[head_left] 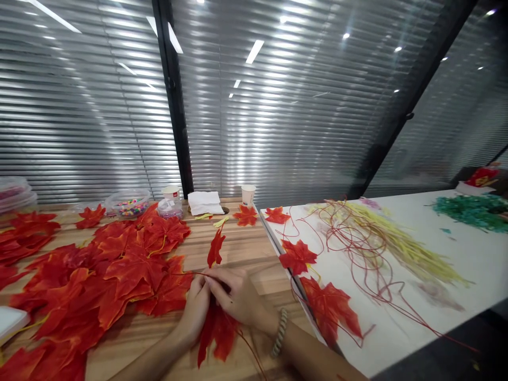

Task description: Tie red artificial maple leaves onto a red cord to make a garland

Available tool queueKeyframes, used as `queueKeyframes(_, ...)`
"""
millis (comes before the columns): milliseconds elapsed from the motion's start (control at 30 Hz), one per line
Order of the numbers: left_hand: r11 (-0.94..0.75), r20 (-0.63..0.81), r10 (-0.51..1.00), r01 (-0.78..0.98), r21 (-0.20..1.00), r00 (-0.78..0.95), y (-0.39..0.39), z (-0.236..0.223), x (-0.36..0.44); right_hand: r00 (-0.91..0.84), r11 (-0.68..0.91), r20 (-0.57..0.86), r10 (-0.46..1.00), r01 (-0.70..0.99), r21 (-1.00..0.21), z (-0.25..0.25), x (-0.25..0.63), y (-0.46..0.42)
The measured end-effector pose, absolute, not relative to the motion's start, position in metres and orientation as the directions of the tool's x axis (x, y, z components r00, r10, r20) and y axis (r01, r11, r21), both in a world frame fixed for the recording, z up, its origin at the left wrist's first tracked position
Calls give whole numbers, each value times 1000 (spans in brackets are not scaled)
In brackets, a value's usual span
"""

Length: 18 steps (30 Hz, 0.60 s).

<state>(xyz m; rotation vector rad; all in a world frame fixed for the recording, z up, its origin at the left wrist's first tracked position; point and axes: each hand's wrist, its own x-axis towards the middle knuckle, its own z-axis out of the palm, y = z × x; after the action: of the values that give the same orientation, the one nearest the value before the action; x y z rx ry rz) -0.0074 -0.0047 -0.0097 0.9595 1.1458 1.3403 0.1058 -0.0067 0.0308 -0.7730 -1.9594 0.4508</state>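
Observation:
My left hand (197, 304) and my right hand (237, 296) meet above the wooden table, fingertips pinched together on a thin red cord (248, 346). A red artificial maple leaf (221, 333) hangs beneath them, its stem end hidden by my fingers. Another small leaf (216, 248) stands nearly edge-on just beyond my hands. One end of the cord sticks out leftward past my fingers, while the rest trails down to the right. A beaded bracelet (280, 332) circles my right wrist. Exactly how cord and leaf join is hidden.
A big heap of red maple leaves (135, 270) covers the left side. Behind it stand a tub of colourful beads (129, 205) and paper cups (248, 194). On the white table (428, 328) lie tangled red cord (357, 238), yellow strands (416, 251) and green shreds (472, 210).

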Motion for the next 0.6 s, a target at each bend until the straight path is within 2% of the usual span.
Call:
queueKeyframes(333, -31, 23, 999, -197, 980, -42, -5, 0, -5, -293, 703, 640, 710, 350, -620, 31, 106, -4)
queueKeyframes(600, -76, 85, 996, -193, 978, 40, -9, 13, 0, -130, 616, 612, 780, 327, -716, 33, 110, 2)
